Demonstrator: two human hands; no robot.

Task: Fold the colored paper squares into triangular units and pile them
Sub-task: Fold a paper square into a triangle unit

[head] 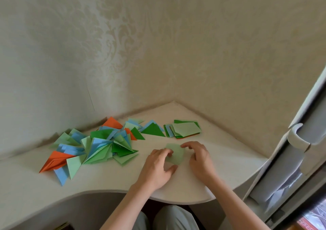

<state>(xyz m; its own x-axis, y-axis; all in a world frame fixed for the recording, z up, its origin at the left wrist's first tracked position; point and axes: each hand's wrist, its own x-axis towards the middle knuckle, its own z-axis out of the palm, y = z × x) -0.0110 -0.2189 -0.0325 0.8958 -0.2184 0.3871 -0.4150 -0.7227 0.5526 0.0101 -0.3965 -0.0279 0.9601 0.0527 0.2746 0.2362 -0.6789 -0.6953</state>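
A light green paper square [176, 154] is seen flat on the cream corner desk [229, 159], just right of frame centre and low. The left hand [157, 169] is placed at the sheet's 8 o'clock side; its fingertips are curled down onto the left part of the paper, the thumb is spread out below the sheet's lower edge. Whether the paper is pinched or only pressed cannot be told. The right hand [199, 156] is set at the sheet's 3 o'clock, fingers arched, with fingertips touching the upper right corner; nothing is seen enclosed in it.

A stack of unfolded squares [185, 129] is located at 12 o'clock from the held sheet, near the wall corner; light green is on top, dark green, blue and orange edges are visible beneath. A loose pile of folded triangular units [98, 145] is spread at 9 to 10 o'clock, well apart from the hands, in orange, blue, light green and dark green. One dark green triangle [153, 130] is lying between pile and stack.

Patterned wallpaper [123, 44] is seen behind the desk. Grey trousers [174, 219] are visible at 6 o'clock, under the desk edge.
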